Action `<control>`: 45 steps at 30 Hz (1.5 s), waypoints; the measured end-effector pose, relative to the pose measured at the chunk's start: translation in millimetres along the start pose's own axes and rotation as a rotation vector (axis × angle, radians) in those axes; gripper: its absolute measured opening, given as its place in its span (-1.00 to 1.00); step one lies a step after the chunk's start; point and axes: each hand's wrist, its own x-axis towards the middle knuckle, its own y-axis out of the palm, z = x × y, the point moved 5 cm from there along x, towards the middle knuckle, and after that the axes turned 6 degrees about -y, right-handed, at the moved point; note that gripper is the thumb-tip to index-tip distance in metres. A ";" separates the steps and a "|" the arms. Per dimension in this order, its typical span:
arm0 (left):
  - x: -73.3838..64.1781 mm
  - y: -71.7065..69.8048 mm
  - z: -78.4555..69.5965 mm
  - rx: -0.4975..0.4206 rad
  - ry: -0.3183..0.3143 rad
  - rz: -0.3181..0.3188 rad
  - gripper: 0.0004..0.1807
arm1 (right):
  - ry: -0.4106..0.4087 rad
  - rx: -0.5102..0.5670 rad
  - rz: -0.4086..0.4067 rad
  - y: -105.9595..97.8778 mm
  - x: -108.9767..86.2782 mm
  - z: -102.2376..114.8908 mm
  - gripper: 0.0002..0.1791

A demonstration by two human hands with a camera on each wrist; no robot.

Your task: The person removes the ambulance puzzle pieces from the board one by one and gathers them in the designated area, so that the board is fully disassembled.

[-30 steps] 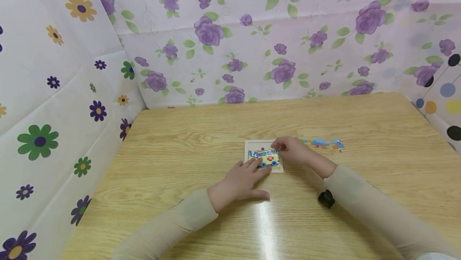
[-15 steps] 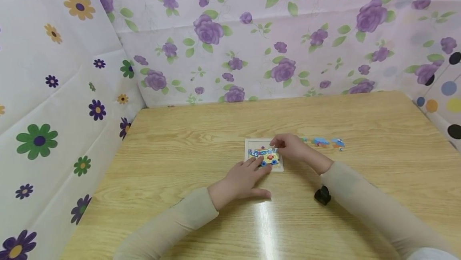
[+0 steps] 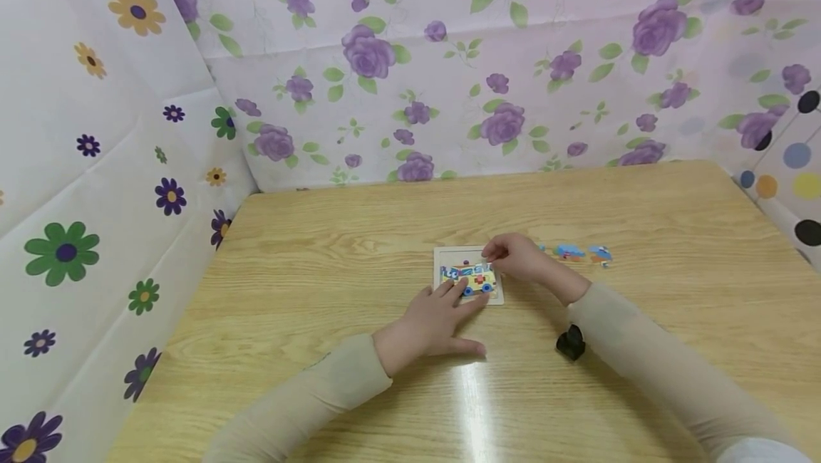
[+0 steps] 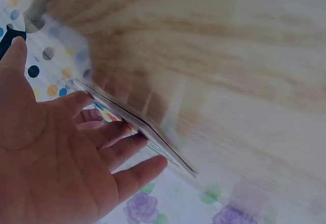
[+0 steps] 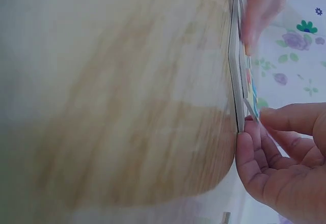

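Our right hand [image 3: 518, 259] pinches a tilted piece [image 5: 252, 110]; our straight-fingered left hand [image 3: 431, 322] rests on the blue-wheeled yellow vehicle puzzle [image 3: 479, 281].

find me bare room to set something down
One wide bare patch of table lies between the left wall and the puzzle frame; another runs behind the frame to the back wall. Crowded: the frame, with the left hand and right hand at it; to its right, loose pieces and a black object.

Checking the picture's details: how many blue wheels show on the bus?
2: in the head view, one wheel by the left hand, the second wheel farther right on the bus. That hand may hide more.
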 end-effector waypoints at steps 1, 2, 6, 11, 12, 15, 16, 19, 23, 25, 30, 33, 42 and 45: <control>0.1 0.1 -0.8 0.007 -0.004 0.000 -0.09 | 0.001 0.002 0.002 0.2 0.2 -0.3 -0.81; -0.2 -0.2 -1.6 0.013 -0.008 0.002 -0.08 | 0.002 0.003 0.003 0.4 0.5 -0.6 -0.81; -1.1 -1.9 -4.1 0.021 -0.017 0.000 -0.08 | 0.031 0.023 0.000 0.9 1.1 -2.3 -0.82; -0.9 -3.5 -4.6 0.019 -0.018 0.006 -0.08 | 0.086 0.074 -0.012 0.2 1.5 -2.8 -0.83; -0.8 -3.4 -4.5 0.021 -0.019 0.011 -0.08 | 0.098 0.090 -0.012 0.1 1.7 -2.8 -0.82; 0.1 -3.2 -4.1 0.016 -0.021 0.016 -0.09 | 0.144 0.139 -0.009 0.2 2.4 -3.5 -0.82; 0.5 -2.8 -3.8 0.011 -0.022 0.017 -0.09 | 0.156 0.148 -0.006 0.0 2.5 -3.9 -0.82; 1.9 -0.9 -2.9 0.000 -0.026 0.024 -0.10 | 0.179 0.163 0.006 -1.0 2.5 -5.2 -0.82; 1.8 -0.2 -2.3 -0.005 -0.031 0.037 -0.11 | 0.195 0.191 0.025 -2.3 2.6 -8.0 -0.81; 1.2 -1.3 -2.4 -0.008 -0.036 0.047 -0.11 | 0.206 0.215 0.028 -2.9 2.5 -9.8 -0.82; -0.5 -5.2 -3.4 -0.025 -0.046 0.080 -0.12 | 0.226 0.264 0.025 -3.7 1.2 -13.3 -0.81; -1.2 -4.9 -3.1 -0.051 -0.046 0.096 -0.12 | 0.234 0.278 0.016 -3.5 0.6 -14.5 -0.82; 0.2 -0.2 0.1 -0.062 -0.059 0.094 -0.10 | 0.250 0.320 0.006 -2.9 0.3 -15.1 -0.82; 0.0 0.5 0.7 -0.058 -0.058 0.091 -0.10 | 0.257 0.342 0.009 -2.6 0.3 -16.6 -0.80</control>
